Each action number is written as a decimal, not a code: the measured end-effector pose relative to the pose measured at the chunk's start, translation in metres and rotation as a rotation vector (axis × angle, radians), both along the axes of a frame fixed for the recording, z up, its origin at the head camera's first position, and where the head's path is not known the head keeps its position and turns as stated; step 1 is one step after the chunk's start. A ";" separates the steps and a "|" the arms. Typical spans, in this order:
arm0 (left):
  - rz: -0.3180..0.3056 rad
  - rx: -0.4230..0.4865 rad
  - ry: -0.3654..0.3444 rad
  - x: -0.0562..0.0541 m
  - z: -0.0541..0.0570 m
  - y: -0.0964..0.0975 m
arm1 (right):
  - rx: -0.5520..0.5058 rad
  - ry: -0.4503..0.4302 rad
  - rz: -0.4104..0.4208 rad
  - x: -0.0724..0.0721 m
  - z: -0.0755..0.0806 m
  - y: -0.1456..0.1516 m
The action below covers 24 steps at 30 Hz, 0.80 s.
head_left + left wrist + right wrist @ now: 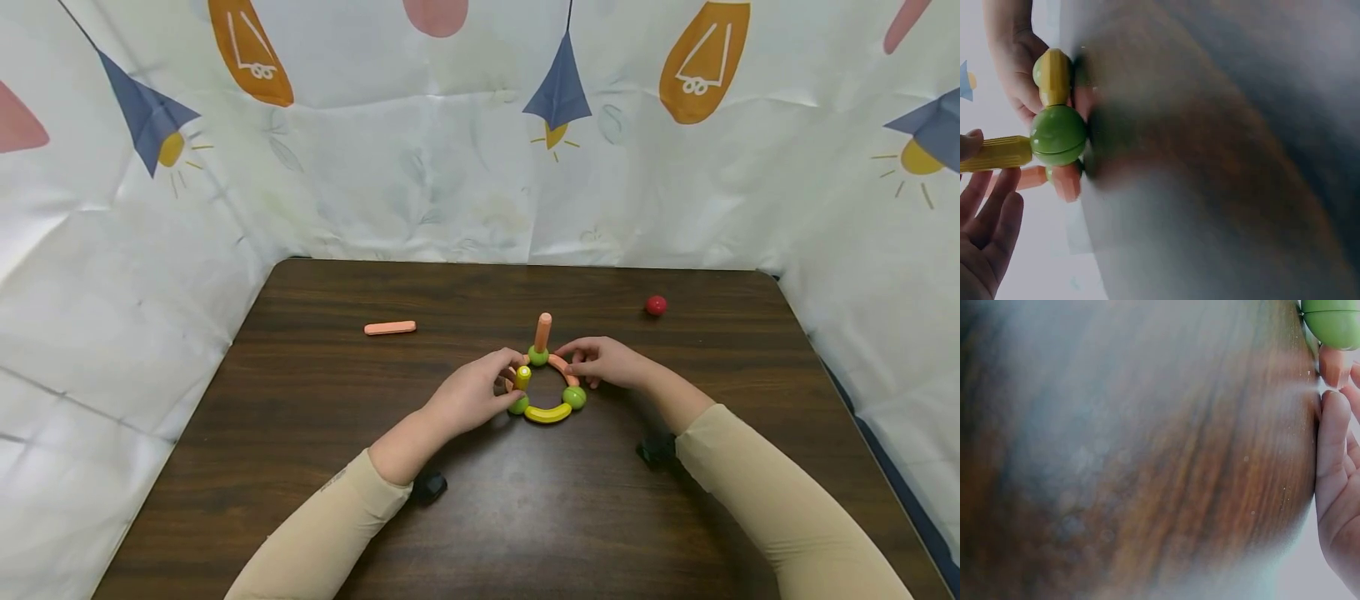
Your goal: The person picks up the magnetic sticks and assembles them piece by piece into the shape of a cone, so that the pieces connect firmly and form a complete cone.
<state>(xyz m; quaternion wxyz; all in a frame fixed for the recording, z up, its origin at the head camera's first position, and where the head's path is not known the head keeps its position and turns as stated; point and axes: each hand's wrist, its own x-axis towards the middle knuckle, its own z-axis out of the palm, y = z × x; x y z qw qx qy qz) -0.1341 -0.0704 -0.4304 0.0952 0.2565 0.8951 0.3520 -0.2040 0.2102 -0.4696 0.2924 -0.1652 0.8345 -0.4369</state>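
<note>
Ring [548, 414] between left hand [467, 392] and right hand [611, 364]

Dark wood grain runs right across the counter [300, 467] beneath the fingers [504, 360], and there's a soft pale sheen [517, 500] glowing on their near side! Beyond the fingers, creased white sheeting [375, 167] rises like a wall, printed with blue lamps [558, 87], orange bulb shapes [693, 100], pink patches [435, 12] and faint leaves [611, 123]; more hangs to the fingers' left and right, catching bright light on the left
</note>
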 end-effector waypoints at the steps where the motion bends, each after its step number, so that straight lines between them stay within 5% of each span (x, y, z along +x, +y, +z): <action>1: 0.002 -0.004 -0.010 0.000 -0.001 0.000 | 0.000 0.000 0.001 0.000 0.000 0.000; 24: -0.057 -0.180 -0.053 0.003 -0.013 0.005 | 0.018 -0.003 -0.014 0.002 -0.001 0.000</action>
